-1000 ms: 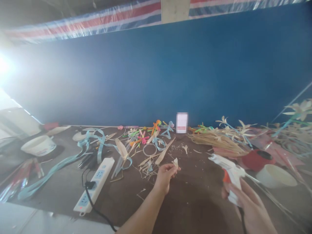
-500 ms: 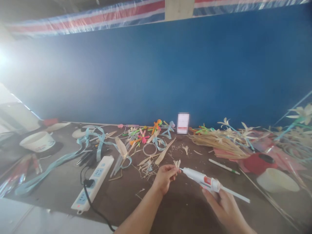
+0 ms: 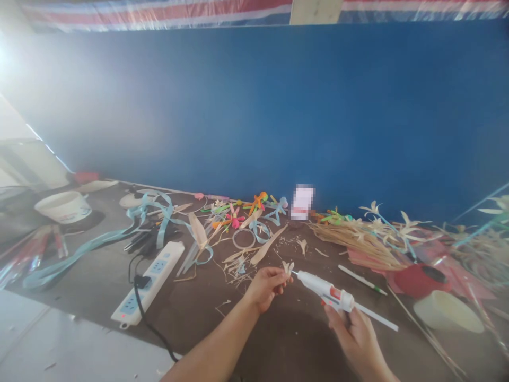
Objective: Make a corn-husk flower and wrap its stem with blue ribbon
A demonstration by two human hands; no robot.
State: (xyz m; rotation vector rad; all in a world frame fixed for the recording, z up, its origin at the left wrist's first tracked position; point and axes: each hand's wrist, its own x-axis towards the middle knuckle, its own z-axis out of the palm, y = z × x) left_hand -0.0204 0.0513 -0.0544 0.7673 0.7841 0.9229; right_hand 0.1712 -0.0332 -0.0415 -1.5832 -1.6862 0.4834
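Note:
A small pale dried-husk flower is pinched between the thumb and fingers of my left hand, near the middle of the dark table. My right hand is wrapped round the handle of a white glue gun. Its metal nozzle points left and meets the base of the flower, or nearly so; the exact contact is too small to tell. A white glue stick juts from the gun's rear. Husk scraps lie beyond my left hand.
A white power strip with a black cord lies left, near blue ribbon and a white bowl. Colourful pipe-cleaner figures and a pale bundle sit behind. At right are a white pen and a cream bowl.
The camera view has tilted and shifted slightly. Both hands keep their grips, and the glue gun still points at the flower, with its rear a little further left in view.

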